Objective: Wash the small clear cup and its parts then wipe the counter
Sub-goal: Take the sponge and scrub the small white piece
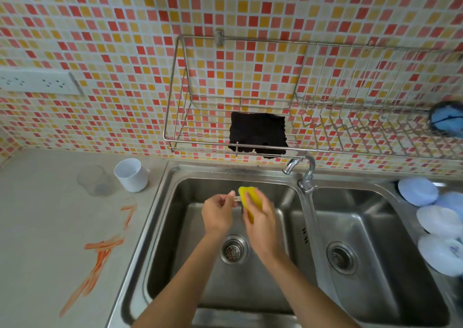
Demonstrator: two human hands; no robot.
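Note:
Over the left sink basin (175, 227), my left hand (218, 213) pinches a small pale part (236, 198), too thin to identify. My right hand (261, 221) grips a yellow sponge (248, 198) folded around that part's far end. The small clear cup (95, 181) stands on the grey counter (50, 227) left of the sink, next to a white plastic cup (131, 174). Orange smears (100, 255) streak the counter near the sink's left rim.
A black cloth (259, 134) hangs in the wire wall rack (175, 117) above the tap (304, 169). The right basin (375, 252) adjoins several pale blue and white dishes (436, 222) at the far right. A blue round object (447, 120) lies on the rack's right end.

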